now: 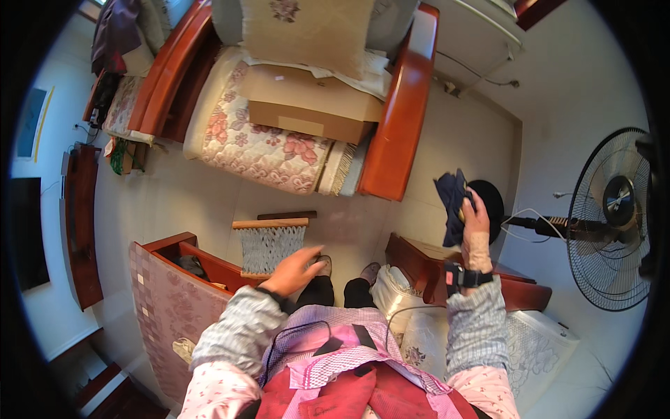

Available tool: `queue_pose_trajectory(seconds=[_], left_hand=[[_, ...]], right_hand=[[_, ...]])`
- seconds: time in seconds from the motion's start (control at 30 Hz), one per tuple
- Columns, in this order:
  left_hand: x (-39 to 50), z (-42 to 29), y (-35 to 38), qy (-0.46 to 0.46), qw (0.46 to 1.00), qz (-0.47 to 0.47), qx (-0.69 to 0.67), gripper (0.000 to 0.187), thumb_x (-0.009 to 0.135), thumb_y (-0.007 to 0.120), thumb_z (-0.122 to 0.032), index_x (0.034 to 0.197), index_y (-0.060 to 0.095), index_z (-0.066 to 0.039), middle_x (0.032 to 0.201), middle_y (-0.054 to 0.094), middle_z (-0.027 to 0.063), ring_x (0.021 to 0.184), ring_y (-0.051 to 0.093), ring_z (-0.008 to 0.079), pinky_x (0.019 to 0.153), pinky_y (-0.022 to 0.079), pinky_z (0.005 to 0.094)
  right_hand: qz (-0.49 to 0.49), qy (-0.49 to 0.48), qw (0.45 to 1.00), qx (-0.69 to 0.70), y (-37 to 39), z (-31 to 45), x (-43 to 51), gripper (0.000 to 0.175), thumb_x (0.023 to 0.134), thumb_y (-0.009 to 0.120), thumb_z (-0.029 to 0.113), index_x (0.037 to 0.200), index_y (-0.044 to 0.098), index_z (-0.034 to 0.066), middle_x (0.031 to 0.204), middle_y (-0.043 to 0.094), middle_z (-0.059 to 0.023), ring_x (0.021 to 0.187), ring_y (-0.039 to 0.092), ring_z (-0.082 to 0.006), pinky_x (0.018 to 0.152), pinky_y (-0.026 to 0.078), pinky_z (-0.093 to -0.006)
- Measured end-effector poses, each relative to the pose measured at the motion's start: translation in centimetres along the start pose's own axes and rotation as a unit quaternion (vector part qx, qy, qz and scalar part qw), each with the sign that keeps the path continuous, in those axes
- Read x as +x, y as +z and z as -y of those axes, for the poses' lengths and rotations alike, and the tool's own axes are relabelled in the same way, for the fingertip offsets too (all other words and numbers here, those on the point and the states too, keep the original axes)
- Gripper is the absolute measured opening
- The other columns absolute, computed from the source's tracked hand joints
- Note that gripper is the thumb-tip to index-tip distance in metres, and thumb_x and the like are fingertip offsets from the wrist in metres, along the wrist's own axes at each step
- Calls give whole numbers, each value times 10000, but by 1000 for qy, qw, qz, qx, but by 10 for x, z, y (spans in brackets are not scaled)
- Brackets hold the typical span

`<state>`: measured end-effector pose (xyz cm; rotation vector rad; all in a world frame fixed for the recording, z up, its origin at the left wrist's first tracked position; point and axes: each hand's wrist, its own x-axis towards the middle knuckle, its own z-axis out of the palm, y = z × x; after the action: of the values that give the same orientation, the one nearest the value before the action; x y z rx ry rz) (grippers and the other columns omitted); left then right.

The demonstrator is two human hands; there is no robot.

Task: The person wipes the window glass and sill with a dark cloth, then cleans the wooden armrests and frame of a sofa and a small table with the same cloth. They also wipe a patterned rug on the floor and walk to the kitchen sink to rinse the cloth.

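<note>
My right hand (476, 222) grips a crumpled dark navy cloth (452, 204) out to the right, in front of the round black base (487, 204) of a standing fan. A black band with a small device sits on that wrist. My left hand (294, 273) holds nothing, its fingers apart. Just beyond it stands a low folding stool (272, 242) with a grey woven cord seat and wooden rails. Whether my left fingertips touch the stool cannot be told.
A wooden armchair (390, 141) ahead bears a flowered cushion (246, 141) and a cardboard box (309, 99). At left, a cloth-covered table (172, 304) has an open drawer (172, 249). The fan's caged head (610, 217) is at far right. A covered wooden seat (528, 296) stands beside me.
</note>
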<state>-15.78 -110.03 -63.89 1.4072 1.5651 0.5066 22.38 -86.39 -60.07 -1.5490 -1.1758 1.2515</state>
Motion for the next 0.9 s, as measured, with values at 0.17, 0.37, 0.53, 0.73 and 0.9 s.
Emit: queue_pose_trajectory(seconds=[0.17, 0.37, 0.53, 0.73, 0.9], left_hand=[[-168, 106, -64, -296, 949, -88, 70, 442, 960, 625, -341, 1239, 664, 0, 1180, 705, 218, 1122, 672, 354, 961, 519, 428], [-244, 136, -63, -438, 868, -227, -53, 378, 940, 655, -256, 1210, 676, 7, 1071, 740, 192, 1006, 716, 294, 892, 543, 380], [-202, 96, -39, -453, 879, -128, -76, 410, 935, 679, -291, 1223, 674, 0, 1087, 736, 194, 1021, 707, 294, 909, 539, 381], [-38, 27, -44, -339, 937, -75, -39, 429, 951, 653, -334, 1242, 662, -20, 1137, 722, 198, 1065, 696, 341, 921, 546, 412], [149, -39, -35, -146, 981, -126, 6, 483, 947, 640, -295, 1338, 586, -16, 1269, 640, 225, 1174, 612, 383, 1008, 484, 448]], right_hand=[[-7, -92, 991, -94, 115, -8, 24, 389, 988, 594, 138, 1369, 575, 60, 1242, 643, -156, 1111, 628, -241, 1039, 461, -346], [51, -214, 854, -472, 189, -65, -1, 595, 968, 611, 266, 1519, 418, 152, 1608, 324, -175, 1501, 257, -411, 1207, 255, -530], [31, -246, 848, -469, 195, -36, 107, 560, 999, 579, 290, 1516, 420, 143, 1611, 323, -174, 1504, 259, -398, 1205, 258, -522], [183, -220, 822, -491, 163, -9, 71, 563, 946, 645, 209, 1476, 481, 116, 1601, 353, -180, 1514, 260, -393, 1222, 252, -516], [175, -294, 836, -429, 150, -12, 105, 547, 938, 647, 160, 1460, 492, 113, 1579, 380, -177, 1489, 307, -397, 1199, 292, -525]])
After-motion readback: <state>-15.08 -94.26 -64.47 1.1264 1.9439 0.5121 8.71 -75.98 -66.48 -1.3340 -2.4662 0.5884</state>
